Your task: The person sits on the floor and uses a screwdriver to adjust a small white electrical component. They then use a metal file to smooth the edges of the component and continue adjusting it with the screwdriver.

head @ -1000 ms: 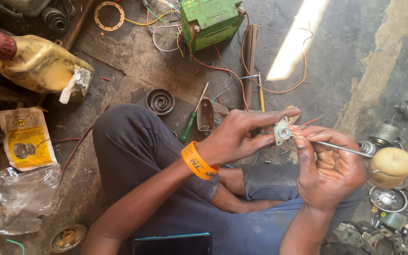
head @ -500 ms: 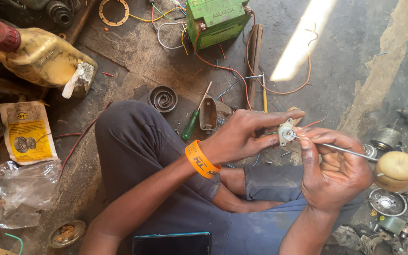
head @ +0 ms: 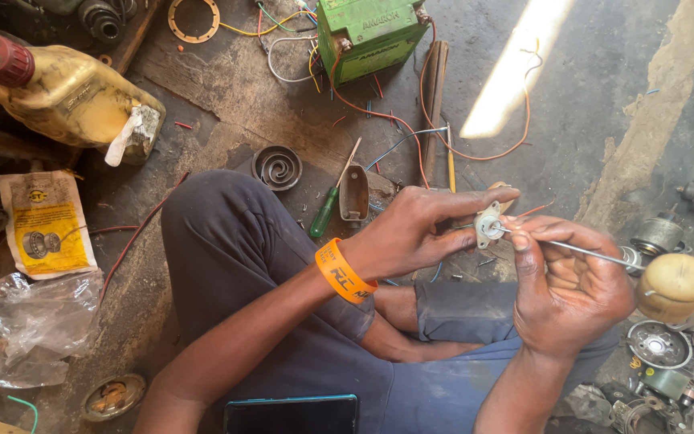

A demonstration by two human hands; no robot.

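- While the person sits cross-legged on the rough, stained concrete floor (head: pixel 620 104), both forearms reach in from the near edge and meet over the right knee.
- Green and box-shaped, a battery (head: pixel 369 36) stands at the far edge with red, yellow and white wires trailing from it.
- Far left lies a yellowish plastic oil bottle (head: pixel 66 92) with a red cap, grimy and on its side.
- Near left sit a crumpled clear plastic bag (head: pixel 38 317) and, just beyond it, a flat yellow printed packet (head: pixel 44 223).
- Curled with fingers stretched to the right, the left hand (head: pixel 415 233) pinches a small white part (head: pixel 487 225) between thumb and fingertips; an orange rubber wristband (head: pixel 344 271) circles that wrist.
- Palm turned up, the right hand (head: pixel 564 289) has its fingers folded loosely around a thin metal rod (head: pixel 580 254), thumb and forefinger pinching it near the tip, which touches the part's centre.
- At the right end of that rod sits a rounded cream-coloured float (head: pixel 676 285), smooth and bulbous, beside dull metal motor pieces.
- Beyond the left knee rest a coiled steel spring disc (head: pixel 276 167) and a green-handled screwdriver (head: pixel 327 210).
- Compared with half a second ago, the hands and part sit in nearly the same grip; the view has shifted slightly, and the rod tip remains against the part.
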